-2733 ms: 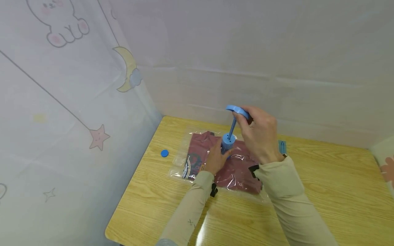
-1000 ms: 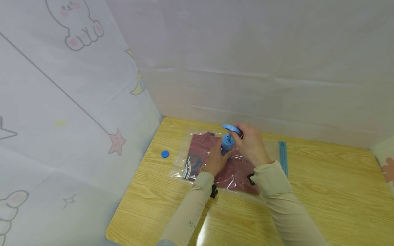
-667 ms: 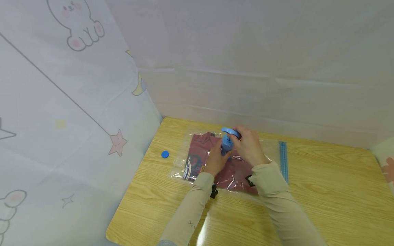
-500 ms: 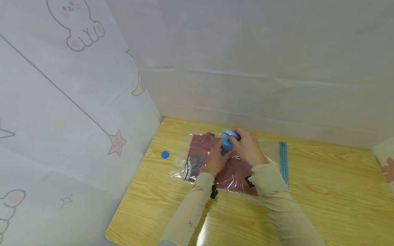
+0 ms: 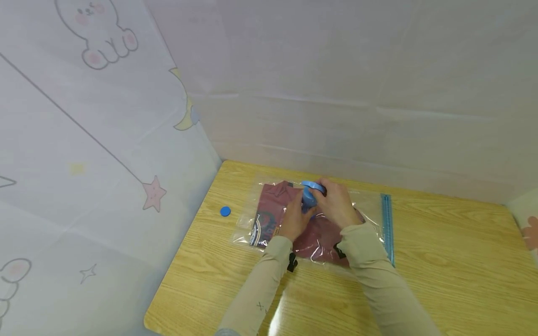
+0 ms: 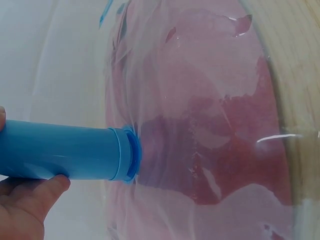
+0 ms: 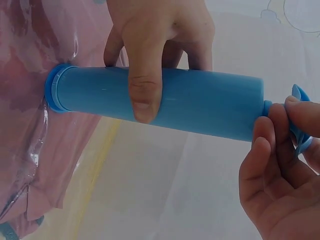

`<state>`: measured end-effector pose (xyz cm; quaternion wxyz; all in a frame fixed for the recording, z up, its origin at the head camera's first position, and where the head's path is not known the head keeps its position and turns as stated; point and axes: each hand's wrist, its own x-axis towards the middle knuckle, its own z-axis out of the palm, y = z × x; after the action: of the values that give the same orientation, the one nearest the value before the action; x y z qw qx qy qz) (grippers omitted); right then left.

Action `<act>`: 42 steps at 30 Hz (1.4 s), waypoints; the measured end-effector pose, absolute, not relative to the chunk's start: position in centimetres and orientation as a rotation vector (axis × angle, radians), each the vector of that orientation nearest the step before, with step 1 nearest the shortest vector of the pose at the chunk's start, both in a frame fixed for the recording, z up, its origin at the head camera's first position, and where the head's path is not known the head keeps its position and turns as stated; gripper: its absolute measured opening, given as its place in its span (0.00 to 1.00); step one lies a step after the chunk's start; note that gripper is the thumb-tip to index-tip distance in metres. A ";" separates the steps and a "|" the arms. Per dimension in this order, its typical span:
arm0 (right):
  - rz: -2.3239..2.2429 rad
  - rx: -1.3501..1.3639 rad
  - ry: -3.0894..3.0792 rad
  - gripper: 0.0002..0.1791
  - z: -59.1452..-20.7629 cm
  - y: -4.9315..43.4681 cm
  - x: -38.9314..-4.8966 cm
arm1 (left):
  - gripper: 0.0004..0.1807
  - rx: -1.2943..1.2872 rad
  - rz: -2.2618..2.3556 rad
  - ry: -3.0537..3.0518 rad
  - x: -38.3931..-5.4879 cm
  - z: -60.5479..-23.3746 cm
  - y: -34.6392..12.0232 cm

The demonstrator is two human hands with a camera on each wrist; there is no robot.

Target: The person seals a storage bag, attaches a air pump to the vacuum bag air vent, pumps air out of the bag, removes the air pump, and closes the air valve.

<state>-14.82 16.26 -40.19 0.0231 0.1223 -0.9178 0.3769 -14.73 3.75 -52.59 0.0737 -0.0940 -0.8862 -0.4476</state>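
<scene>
A blue hand pump (image 7: 200, 100) stands upright on a clear vacuum storage bag (image 5: 370, 205), its base ring (image 6: 131, 154) set on the bag's valve. Folded inside the bag is a dark red garment (image 5: 321, 238) with a printed patch. My left hand (image 5: 295, 218) grips the pump barrel (image 6: 60, 150), thumb on one side and fingers on the other. At the top, the fingers of my right hand (image 5: 336, 200) curl round the pump's handle (image 5: 313, 185), which sits close to the barrel's end with only a short piece of rod showing.
A round blue cap (image 5: 225, 211) lies on the wooden table (image 5: 197, 275) left of the bag. The bag's blue zip strip (image 5: 387, 228) runs along its right end. Behind the table hangs a pale cloth wall (image 5: 357, 93); another with printed drawings stands at the left.
My right hand has pushed the pump handle down from its raised position until it is close over the barrel. The left hand has kept its grip on the barrel in the same place.
</scene>
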 end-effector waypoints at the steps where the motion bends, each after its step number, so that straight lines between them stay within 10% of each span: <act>1: 1.164 0.381 -2.840 0.10 -40.2 16.3 -14.8 | 0.32 -0.281 -1.344 -2.663 -14.7 -52.6 3.7; 42: 1.086 0.573 -2.161 0.05 -29.4 15.9 -11.6 | 0.33 -0.219 -1.403 -2.713 -14.9 -52.7 3.9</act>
<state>-11.61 15.89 -29.44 0.3223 0.2183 -0.8231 0.4135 -14.93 3.88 -52.72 0.0397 -0.0714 -0.8853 -0.4578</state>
